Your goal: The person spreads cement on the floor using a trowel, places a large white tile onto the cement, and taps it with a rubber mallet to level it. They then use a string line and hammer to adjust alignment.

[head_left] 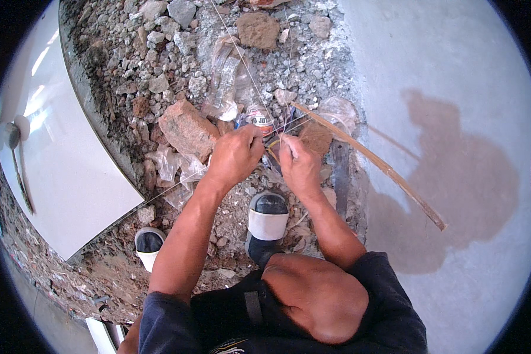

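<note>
Both my hands are close together over rubble, working at thin pale string (245,62). My left hand (236,154) is closed, its fingertips pinched where a strand runs in. Thumb and forefinger of my right hand (300,164) pinch a second strand that rises toward the top edge. The strands cross between the hands. Just beyond my left fingertips lies a small printed packet or container (258,120), partly covered. A long wooden stick (374,158) slants from beyond my right hand down onto the smooth floor. The exact crossing of the strands is too fine to make out.
A large reddish stone (187,128) and crumpled clear plastic (223,79) lie left of the hands. A brown block (317,139) sits by my right hand. White smooth panel (71,159) at left, grey floor (442,53) at right. My sandalled foot (268,217) stands on rubble.
</note>
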`<state>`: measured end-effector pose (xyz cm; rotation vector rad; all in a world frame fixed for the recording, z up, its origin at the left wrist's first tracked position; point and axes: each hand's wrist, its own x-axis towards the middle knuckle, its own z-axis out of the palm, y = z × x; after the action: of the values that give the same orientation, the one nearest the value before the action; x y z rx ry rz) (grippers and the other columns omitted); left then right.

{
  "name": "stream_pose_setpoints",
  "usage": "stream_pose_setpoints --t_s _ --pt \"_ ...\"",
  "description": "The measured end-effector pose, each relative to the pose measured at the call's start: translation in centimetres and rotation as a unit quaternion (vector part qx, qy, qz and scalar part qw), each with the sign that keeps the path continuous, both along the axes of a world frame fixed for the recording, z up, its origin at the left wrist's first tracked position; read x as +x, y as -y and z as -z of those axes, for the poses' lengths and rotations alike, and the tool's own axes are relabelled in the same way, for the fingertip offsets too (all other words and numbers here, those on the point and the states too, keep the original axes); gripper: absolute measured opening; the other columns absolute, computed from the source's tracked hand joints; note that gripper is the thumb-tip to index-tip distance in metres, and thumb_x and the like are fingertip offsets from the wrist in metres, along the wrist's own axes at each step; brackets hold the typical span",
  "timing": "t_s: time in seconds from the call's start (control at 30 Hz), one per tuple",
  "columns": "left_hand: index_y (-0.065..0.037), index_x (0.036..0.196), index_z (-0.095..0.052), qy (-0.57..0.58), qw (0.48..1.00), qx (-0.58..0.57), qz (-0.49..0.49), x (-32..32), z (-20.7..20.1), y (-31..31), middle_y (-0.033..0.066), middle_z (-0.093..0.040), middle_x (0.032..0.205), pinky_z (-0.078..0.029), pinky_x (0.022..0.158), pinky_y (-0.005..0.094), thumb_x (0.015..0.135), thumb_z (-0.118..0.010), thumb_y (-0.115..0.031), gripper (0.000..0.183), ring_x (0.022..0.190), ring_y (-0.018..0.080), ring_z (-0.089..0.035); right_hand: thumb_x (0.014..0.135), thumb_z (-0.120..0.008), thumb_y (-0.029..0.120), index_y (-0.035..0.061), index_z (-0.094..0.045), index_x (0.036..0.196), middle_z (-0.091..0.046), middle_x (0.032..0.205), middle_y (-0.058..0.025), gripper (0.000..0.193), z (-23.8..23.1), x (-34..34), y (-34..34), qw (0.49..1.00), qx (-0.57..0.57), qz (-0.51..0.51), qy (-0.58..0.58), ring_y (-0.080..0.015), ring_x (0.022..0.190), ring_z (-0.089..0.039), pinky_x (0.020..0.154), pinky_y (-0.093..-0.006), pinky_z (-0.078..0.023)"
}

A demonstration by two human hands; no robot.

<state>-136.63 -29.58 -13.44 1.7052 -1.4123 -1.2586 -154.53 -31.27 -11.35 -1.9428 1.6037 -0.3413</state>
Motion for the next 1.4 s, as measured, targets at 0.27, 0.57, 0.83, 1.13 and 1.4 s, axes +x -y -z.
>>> stream_pose_setpoints --t_s 0.27,0.57,0.83,1.13,1.4 --pt "-0.001 0.102 -0.066 -0.060 0.992 0.098 0.048 1.4 -0.8 2.0 0.0181 -0.068 0.089 -0.051 0.075 0.0416 0.087 -0.058 -0.015 0.022 0.083 0.0336 -0.066 0.085 -0.060 0.010 0.0056 -0.067 0.105 -0.068 0.082 -0.0194 0.021 -1.0 0.3 -0.2 0.999 0.030 0.032 0.008 -0.0357 0.073 -0.068 0.065 -0.0429 -0.053" --pt "0.000 0.107 -0.067 -0.144 0.983 0.079 0.087 0.0 0.5 3.7 0.0163 -0.069 0.094 -0.050 0.081 0.0363 0.088 -0.058 -0.019 0.028 0.087 0.0257 -0.066 0.086 -0.059 0.010 0.0044 -0.067 0.105 -0.069 0.084 -0.0180 0.021 -1.4 0.6 0.1 0.999 0.039 0.028 0.001 -0.0332 0.075 -0.069 0.065 -0.0396 -0.053" --pt "-0.001 0.100 -0.069 -0.046 0.972 0.227 0.036 -0.8 -1.4 4.5 0.0195 -0.068 0.092 -0.050 0.081 0.0391 0.087 -0.063 -0.030 0.032 0.088 0.0306 -0.067 0.085 -0.059 0.010 0.0054 -0.066 0.100 -0.066 0.076 -0.0189 0.017 -1.1 0.6 0.3 0.999 0.038 0.017 -0.014 -0.0356 0.069 -0.067 0.060 -0.0423 -0.051" --pt "-0.005 0.092 -0.069 -0.041 0.996 0.024 -0.076 -1.9 -1.0 3.3 0.0188 -0.068 0.092 -0.050 0.077 0.0444 0.087 -0.060 -0.027 0.025 0.086 0.0378 -0.065 0.086 -0.058 0.007 0.0042 -0.066 0.100 -0.065 0.073 -0.0188 0.017 -1.2 0.6 0.4 0.999 0.045 0.023 -0.009 -0.0333 0.067 -0.068 0.060 -0.0394 -0.051" --pt "-0.005 0.100 -0.067 0.060 0.997 -0.050 -0.015 -0.9 -2.4 3.6 0.0147 -0.065 0.092 -0.051 0.071 0.0407 0.087 -0.065 -0.021 0.020 0.080 0.0345 -0.064 0.085 -0.060 0.012 0.0078 -0.066 0.099 -0.065 0.072 -0.0191 0.016 -0.9 0.1 0.0 0.999 0.035 0.025 0.005 -0.0383 0.067 -0.066 0.059 -0.0455 -0.051"
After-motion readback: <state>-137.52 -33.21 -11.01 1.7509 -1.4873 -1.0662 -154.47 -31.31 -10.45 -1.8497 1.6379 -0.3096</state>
